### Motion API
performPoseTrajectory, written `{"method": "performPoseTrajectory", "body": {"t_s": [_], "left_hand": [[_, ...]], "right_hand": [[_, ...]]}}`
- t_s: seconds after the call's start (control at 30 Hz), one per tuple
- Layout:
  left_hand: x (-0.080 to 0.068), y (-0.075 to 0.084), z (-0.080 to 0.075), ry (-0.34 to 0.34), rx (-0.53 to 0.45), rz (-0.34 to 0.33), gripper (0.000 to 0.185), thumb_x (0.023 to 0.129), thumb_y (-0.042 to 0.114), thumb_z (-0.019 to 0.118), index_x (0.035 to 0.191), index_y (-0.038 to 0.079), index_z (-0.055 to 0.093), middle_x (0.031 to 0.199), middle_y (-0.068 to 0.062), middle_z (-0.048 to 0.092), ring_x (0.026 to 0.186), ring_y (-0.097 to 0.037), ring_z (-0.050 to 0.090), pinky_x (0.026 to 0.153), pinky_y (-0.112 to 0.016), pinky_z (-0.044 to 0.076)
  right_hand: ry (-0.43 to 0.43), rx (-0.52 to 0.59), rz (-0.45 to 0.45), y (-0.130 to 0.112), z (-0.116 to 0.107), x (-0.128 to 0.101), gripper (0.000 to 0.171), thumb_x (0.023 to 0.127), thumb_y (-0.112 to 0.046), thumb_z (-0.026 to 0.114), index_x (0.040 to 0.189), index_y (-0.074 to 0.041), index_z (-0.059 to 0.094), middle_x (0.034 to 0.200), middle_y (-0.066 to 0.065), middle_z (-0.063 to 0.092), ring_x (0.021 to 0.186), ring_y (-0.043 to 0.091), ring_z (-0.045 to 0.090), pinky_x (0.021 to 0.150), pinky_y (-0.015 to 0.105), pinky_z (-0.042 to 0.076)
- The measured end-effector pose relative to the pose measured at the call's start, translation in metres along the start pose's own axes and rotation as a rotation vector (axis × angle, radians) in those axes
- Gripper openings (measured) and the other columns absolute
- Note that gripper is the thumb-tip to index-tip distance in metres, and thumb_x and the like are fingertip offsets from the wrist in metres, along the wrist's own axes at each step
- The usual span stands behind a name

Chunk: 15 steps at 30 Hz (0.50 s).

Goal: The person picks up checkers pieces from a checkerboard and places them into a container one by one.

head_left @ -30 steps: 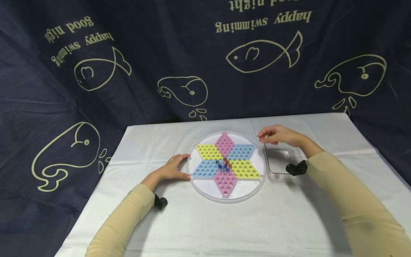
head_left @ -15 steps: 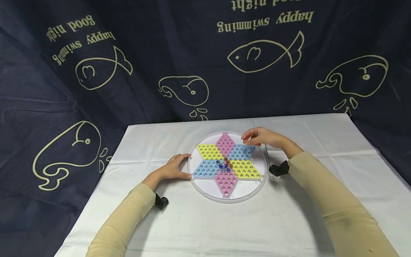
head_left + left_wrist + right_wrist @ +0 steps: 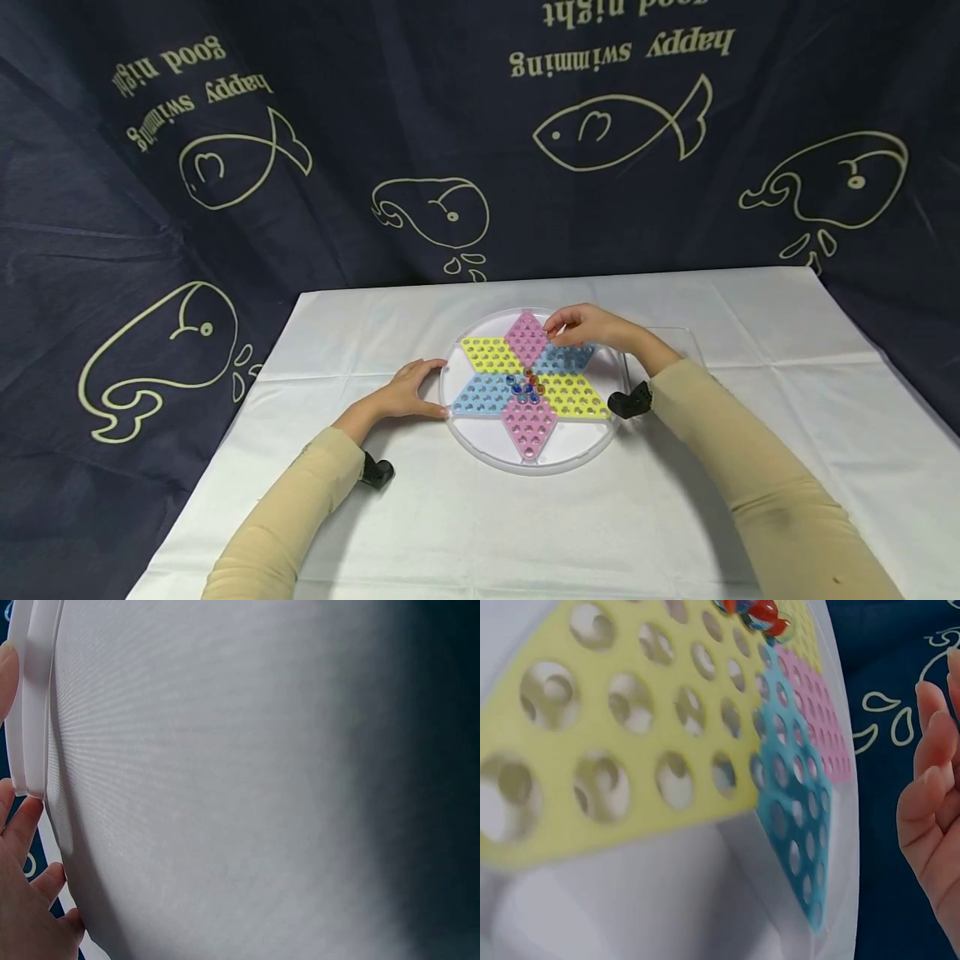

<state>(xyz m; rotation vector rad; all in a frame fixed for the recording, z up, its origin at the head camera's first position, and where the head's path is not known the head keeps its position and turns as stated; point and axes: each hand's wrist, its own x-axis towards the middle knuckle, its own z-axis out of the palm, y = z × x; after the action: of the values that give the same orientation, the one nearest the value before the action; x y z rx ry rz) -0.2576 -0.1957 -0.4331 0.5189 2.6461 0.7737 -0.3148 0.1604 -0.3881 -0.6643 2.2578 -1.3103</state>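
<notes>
A round white Chinese checkers board bears a pink, yellow and blue star of holes. Several red, orange and blue marbles sit clustered at its centre. My left hand rests at the board's left rim, thumb and fingers spread; in the left wrist view this hand has fingertips against the white rim. Above the far right of the board, where pink and blue sections meet, my right hand pinches what looks like a small reddish marble. In the right wrist view the right hand's fingers are bent, hiding it.
A clear rectangular box stands just right of the board, partly behind my right forearm. The white tablecloth spreads below, and a dark blue curtain with fish drawings hangs behind. A black wrist camera overlaps the board's right rim.
My right hand has moved left from above the clear box to over the board, its fingertips kept together. The left hand stays at the rim. The marbles on the board have not moved.
</notes>
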Motion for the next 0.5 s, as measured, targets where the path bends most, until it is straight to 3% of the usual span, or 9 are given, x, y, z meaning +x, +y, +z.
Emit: {"method": "performPoseTrajectory", "body": {"t_s": [0.3,0.5], "left_hand": [[0.001,-0.002,0.0,0.001,0.0,-0.005,0.087,0.07,0.043,0.077,0.14,0.019,0.031,0.149,-0.014,0.024,0.138,-0.036,0.01,0.109,-0.056,0.016],[0.003,-0.003,0.001,-0.001,0.0,-0.01,0.086,0.07,0.042,0.076,0.14,0.02,0.031,0.149,-0.014,0.024,0.139,-0.036,0.009,0.109,-0.056,0.015]], "right_hand": [[-0.004,-0.015,-0.012,0.0,0.017,0.007,0.038,0.086,-0.013,0.061,0.118,0.007,0.054,0.112,0.02,0.058,0.088,0.015,0.055,0.082,0.038,0.047],[-0.033,-0.048,-0.028,0.002,0.027,0.016,0.031,0.085,-0.01,0.063,0.111,0.005,0.058,0.1,0.011,0.062,0.083,0.015,0.054,0.078,0.032,0.048]]}}
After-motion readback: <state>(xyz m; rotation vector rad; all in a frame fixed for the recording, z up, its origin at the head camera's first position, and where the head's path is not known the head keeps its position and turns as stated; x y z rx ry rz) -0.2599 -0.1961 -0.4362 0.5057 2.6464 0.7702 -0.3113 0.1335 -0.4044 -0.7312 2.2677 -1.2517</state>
